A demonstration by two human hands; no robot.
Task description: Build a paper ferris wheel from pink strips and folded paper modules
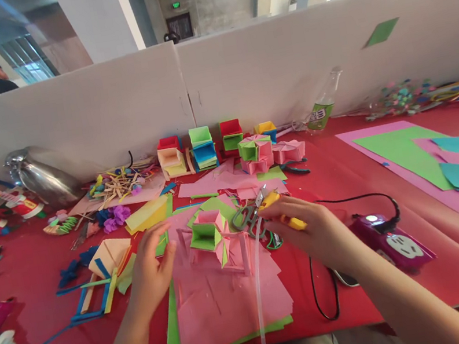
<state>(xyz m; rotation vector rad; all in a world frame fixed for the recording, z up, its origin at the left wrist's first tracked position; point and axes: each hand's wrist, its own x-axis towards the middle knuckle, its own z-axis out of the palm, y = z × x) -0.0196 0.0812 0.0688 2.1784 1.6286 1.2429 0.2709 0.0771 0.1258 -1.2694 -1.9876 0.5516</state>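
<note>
My right hand (pixel 316 228) grips yellow-handled pliers (pixel 267 200), their metal jaws pointing away from me. Under them lie grey-green scissor handles (pixel 244 219). A long translucent strip (pixel 258 284) runs from near the plier jaws down past the table edge. My left hand (pixel 154 269) is open with nothing in it, thumb and fingers apart, just left of a pink and green folded-paper wheel (pixel 210 235) on a pink stick frame (pixel 243 252). The wheel stands on a stack of pink paper (pixel 232 318) with green sheets beneath.
Left are a blue and yellow stick frame (pixel 95 291) and a steel jug (pixel 43 177). Several paper boxes (pixel 204 153), another paper wheel (pixel 256 153) and a glass bottle (pixel 326 103) line the white partition. Right are a purple power socket (pixel 393 241) with a black cable and coloured sheets (pixel 397 152).
</note>
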